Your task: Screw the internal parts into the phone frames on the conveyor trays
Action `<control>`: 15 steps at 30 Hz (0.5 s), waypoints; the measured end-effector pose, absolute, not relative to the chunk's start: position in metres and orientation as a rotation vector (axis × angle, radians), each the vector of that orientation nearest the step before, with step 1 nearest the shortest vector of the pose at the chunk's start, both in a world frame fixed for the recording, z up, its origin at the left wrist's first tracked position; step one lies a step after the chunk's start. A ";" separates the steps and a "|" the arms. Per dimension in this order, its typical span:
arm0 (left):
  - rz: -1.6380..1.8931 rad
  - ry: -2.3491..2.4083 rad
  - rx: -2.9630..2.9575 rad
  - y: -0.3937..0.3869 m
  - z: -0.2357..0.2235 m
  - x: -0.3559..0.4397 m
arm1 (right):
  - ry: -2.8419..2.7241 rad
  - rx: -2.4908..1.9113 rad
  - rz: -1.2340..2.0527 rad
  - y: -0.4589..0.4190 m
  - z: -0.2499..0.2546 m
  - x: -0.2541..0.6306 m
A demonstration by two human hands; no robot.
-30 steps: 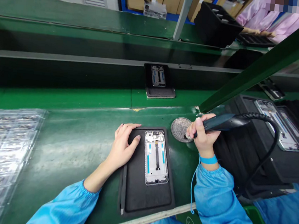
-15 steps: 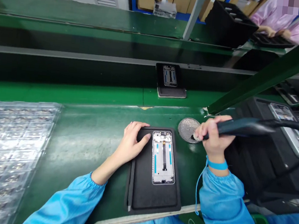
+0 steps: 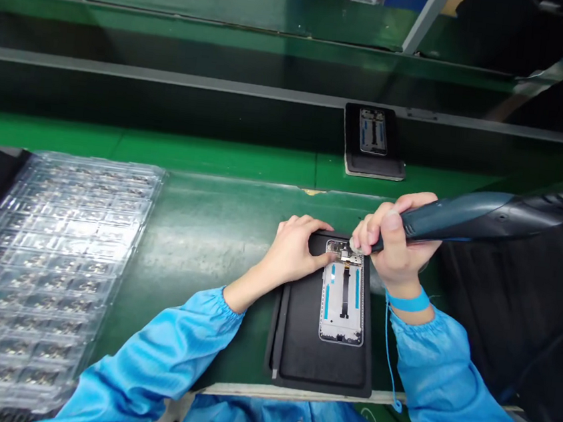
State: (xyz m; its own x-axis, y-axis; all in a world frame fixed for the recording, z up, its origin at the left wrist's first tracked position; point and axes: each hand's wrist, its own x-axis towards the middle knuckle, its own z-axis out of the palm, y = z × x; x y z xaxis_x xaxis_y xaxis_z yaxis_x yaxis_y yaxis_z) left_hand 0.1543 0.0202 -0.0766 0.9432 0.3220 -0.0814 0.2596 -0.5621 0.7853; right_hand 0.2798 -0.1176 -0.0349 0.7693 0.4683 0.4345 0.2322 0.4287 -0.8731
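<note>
A phone frame [image 3: 344,301] with blue strips lies in a black holder tray [image 3: 321,356] on the green bench. My left hand [image 3: 296,251] rests on the tray's upper left corner, fingers flat, fingertips touching the phone frame's top left edge. My right hand [image 3: 394,239] is closed round a dark electric screwdriver [image 3: 466,217], whose tip sits on the top end of the phone frame. A blue wrist strap [image 3: 407,299] with a cord circles my right wrist.
A clear plastic tray of several small parts [image 3: 49,260] lies at the left. Another phone frame on a black holder [image 3: 373,140] sits on the belt behind. Black equipment [image 3: 516,316] fills the right side. The bench edge [image 3: 292,393] runs below the tray.
My right hand carried the screwdriver from the round metal dish leftward onto the top of the phone frame. The camera view swung right and down, so the dish is now hidden.
</note>
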 end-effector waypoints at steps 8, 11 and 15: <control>0.054 0.413 2.188 0.019 -0.074 0.156 | -0.762 -1.131 0.153 -0.118 -0.037 0.278; 0.060 0.394 2.193 0.019 -0.075 0.156 | -0.778 -1.140 0.158 -0.116 -0.036 0.277; 0.074 0.401 2.212 0.019 -0.076 0.156 | -0.781 -1.198 0.188 -0.113 -0.033 0.276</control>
